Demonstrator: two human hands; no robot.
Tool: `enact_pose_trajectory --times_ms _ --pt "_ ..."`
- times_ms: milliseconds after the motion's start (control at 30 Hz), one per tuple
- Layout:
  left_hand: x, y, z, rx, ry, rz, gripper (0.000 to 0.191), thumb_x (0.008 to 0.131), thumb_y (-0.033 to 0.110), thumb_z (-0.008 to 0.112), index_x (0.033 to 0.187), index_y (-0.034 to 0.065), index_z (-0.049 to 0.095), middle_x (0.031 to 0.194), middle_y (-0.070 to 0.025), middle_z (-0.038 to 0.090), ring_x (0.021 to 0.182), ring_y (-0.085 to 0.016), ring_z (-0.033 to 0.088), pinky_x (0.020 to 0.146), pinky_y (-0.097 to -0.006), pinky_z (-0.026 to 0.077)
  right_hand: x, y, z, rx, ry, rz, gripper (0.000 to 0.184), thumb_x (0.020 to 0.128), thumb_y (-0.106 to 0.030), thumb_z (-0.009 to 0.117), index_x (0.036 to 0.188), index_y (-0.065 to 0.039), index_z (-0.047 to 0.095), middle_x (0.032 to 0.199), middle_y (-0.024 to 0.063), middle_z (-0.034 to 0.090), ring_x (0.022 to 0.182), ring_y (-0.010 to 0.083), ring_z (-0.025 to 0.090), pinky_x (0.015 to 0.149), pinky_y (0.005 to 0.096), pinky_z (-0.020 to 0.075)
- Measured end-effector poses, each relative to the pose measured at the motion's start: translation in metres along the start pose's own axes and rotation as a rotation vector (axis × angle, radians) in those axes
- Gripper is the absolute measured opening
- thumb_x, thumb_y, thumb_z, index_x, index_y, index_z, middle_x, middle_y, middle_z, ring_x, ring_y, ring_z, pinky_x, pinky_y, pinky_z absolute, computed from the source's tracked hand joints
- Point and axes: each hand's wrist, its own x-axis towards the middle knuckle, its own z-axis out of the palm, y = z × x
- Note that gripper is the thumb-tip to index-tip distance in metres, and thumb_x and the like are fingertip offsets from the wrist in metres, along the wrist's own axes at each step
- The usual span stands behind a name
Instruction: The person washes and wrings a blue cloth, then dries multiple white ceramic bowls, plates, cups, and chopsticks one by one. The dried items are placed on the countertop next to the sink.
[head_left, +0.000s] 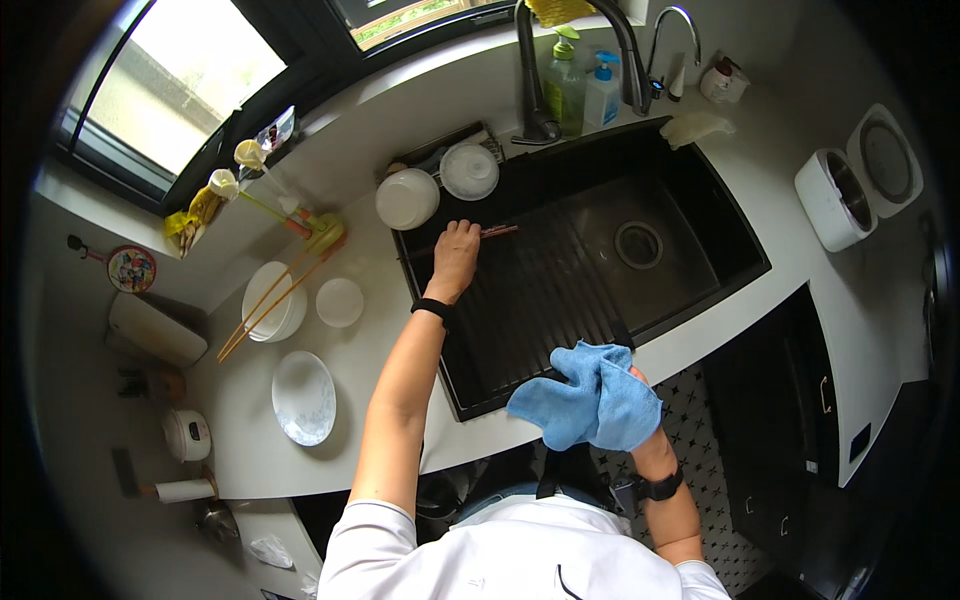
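Observation:
My left hand (457, 259) reaches over the ribbed drying rack (517, 300) in the black sink, its fingers curled onto dark reddish chopsticks (500, 231). Part of their length is hidden beneath the hand. A blue cloth (592, 397) drapes over my right hand (646, 409) at the sink's front edge; the cloth covers most of that hand's fingers. Just beyond my left hand, two white bowls, one on the left (407, 199) and one on the right (469, 172), rest at the sink's back left corner.
Left on the counter stand stacked white bowls (281, 319) with light wooden chopsticks (296, 289) across them, a small white dish (340, 303) and an oval plate (304, 397). A dark faucet (532, 82) and soap bottles (566, 86) line the back. A lidded white container (832, 199) sits right.

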Motion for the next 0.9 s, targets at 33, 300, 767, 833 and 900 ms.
enact_pose_trajectory --times_ms 33,300,767,833,900 --pt "0.000 -0.001 0.000 -0.008 -0.001 0.000 0.025 0.073 -0.001 0.065 0.097 0.0059 0.062 0.099 -0.0096 0.059 0.098 -0.029 0.058 0.082 -0.0387 0.051 0.000 -0.001 -0.002 -0.021 -0.003 -0.009 0.027 0.098 -0.017 0.059 0.121 -0.003 0.060 0.108 0.0045 0.066 0.094 0.0118 0.063 0.086 0.0271 0.0537" --pt "-0.005 0.000 -0.019 0.029 0.042 -0.043 0.016 0.077 0.000 0.063 0.091 0.0059 0.059 0.090 -0.0106 0.060 0.091 -0.029 0.061 0.077 -0.0372 0.053 0.006 -0.003 0.008 0.065 -0.007 -0.003 0.026 0.095 -0.014 0.062 0.119 -0.003 0.061 0.107 0.0058 0.067 0.094 0.0137 0.065 0.086 0.0277 0.0548" --pt "-0.084 0.076 -0.196 -1.610 0.486 -0.158 0.012 0.092 -0.007 0.063 0.103 -0.0017 0.062 0.114 -0.0178 0.067 0.100 -0.021 0.067 0.082 -0.0293 0.055 0.033 0.008 0.078 -0.570 -0.218 -0.252 0.032 0.099 -0.022 0.061 0.126 -0.006 0.057 0.112 0.0046 0.064 0.102 0.0144 0.062 0.093 0.0268 0.0519" --pt "-0.114 0.105 -0.197 -1.423 0.474 -0.172 0.014 0.090 -0.010 0.064 0.101 -0.0024 0.063 0.116 -0.0183 0.067 0.105 -0.023 0.066 0.090 -0.0328 0.054 0.042 0.017 0.089 -0.707 -0.262 -0.353 0.029 0.102 -0.021 0.058 0.127 -0.006 0.057 0.118 0.0049 0.063 0.107 0.0138 0.060 0.097 0.0259 0.0495" --pt "-0.141 0.125 -0.200 -1.282 0.380 -0.092 0.021 0.084 -0.012 0.068 0.102 -0.0023 0.065 0.116 -0.0173 0.067 0.107 -0.027 0.066 0.096 -0.0365 0.052 0.042 0.028 0.095 -0.322 -0.256 -0.465 0.031 0.101 -0.022 0.058 0.128 -0.007 0.056 0.121 0.0058 0.062 0.110 0.0149 0.060 0.099 0.0272 0.0493"
